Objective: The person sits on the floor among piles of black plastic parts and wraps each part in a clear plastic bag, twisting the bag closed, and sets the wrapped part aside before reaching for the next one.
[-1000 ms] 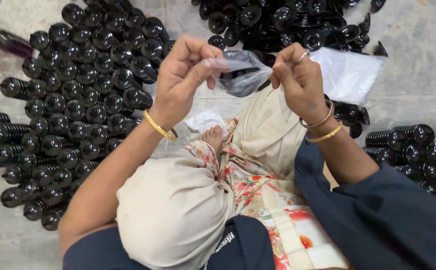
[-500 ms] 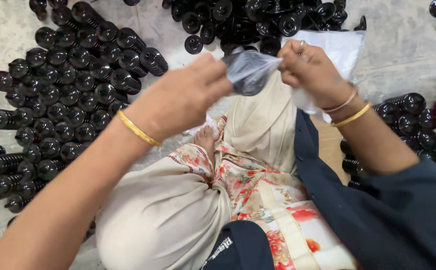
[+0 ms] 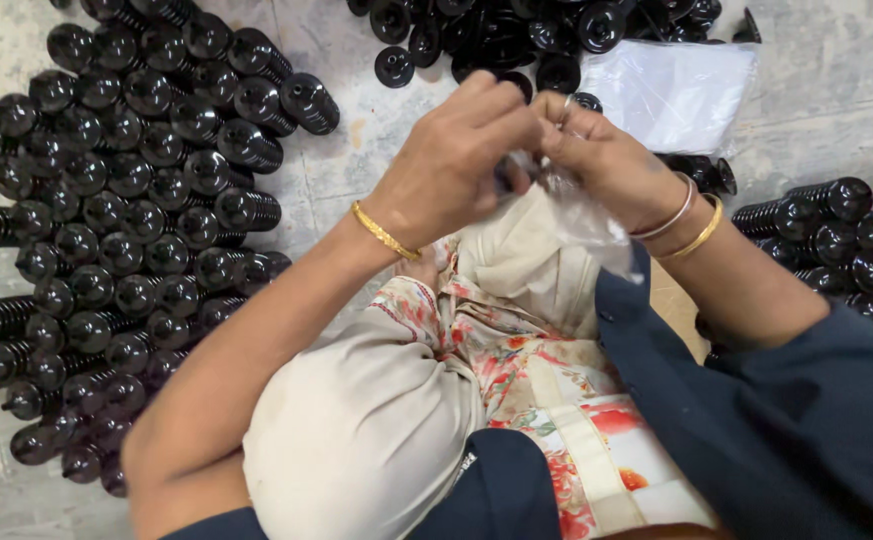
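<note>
Both hands now meet mid-frame: left hand (image 3: 451, 165) and right hand (image 3: 611, 165) pinch a clear bag (image 3: 581, 215), black parts (image 3: 126, 210) unpacked at left

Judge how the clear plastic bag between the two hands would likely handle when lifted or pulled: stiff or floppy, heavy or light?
The clear plastic bag is probably floppy: it crumples and drapes below the left hand and right hand. It seems light, being thin enough to see through. It may be slippery, since its film looks glossy.
</note>
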Demonstrator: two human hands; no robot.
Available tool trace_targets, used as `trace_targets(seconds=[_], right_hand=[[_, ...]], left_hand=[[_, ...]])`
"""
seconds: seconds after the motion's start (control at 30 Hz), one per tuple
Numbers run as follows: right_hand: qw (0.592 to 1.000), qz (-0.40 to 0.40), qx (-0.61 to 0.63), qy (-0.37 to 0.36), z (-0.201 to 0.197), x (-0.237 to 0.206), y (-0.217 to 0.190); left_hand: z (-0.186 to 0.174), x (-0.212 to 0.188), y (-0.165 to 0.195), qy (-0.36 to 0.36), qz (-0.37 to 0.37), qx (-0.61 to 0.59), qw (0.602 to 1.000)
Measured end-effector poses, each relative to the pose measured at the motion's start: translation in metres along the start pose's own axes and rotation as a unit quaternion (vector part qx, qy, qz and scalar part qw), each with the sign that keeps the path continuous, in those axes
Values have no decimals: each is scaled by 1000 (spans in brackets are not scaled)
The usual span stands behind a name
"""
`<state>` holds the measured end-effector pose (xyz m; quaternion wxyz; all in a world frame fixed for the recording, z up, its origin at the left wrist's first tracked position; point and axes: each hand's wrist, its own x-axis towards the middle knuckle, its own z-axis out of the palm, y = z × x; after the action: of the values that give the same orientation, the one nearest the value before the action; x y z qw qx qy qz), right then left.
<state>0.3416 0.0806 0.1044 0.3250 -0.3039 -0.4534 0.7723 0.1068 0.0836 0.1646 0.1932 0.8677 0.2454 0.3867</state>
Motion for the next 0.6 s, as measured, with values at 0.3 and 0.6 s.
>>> trace_targets(seconds=[0.3,0.6], right_hand=[[863,-144,-479,63,41,16,-18],[959,-100,-260,41,28,20,-21]], left_hand=[[-9,-29,-21,55,-95,-8,994],[-2,-38,-18,27,-29,53,998]])
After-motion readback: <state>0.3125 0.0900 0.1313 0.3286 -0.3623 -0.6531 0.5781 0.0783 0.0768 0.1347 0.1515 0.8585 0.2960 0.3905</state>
